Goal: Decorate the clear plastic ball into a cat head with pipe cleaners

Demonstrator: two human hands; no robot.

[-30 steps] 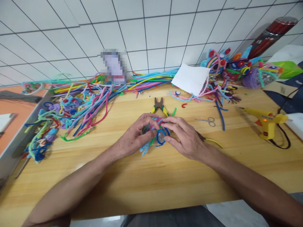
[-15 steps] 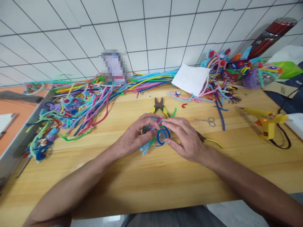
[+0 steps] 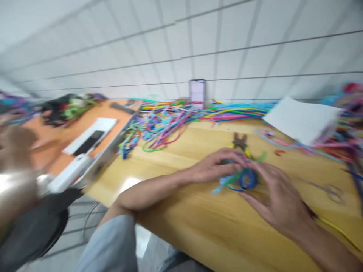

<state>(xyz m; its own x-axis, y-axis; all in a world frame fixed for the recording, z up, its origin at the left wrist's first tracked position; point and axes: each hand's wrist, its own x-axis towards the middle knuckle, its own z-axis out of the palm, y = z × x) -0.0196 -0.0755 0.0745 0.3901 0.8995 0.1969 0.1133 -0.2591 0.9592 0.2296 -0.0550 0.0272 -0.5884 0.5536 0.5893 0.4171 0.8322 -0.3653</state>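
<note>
A small pipe-cleaner craft (image 3: 247,179), with a blue ring on its front and light-blue and green strands trailing left, is between my two hands just above the wooden table (image 3: 181,223). My left hand (image 3: 217,166) is closed round its left and upper side. Around the right side curves my right hand (image 3: 280,189), its fingertips on the top and its thumb near the lower edge of the ring. Motion blur and fingers hide part of the craft. Directly behind it lie pliers (image 3: 240,140) with yellow-green handles.
Pipe cleaners (image 3: 159,126) are heaped along the tiled wall, where a phone (image 3: 197,94) stands. White paper (image 3: 303,120) covers strands at the right, and small scissors (image 3: 334,193) lie nearer. Another person's arm (image 3: 19,155) is at an orange table (image 3: 51,145) on the left.
My view has swung left, so the hands and craft appear further right and the other person is now in sight. My right thumb looks lower, below the blue ring.
</note>
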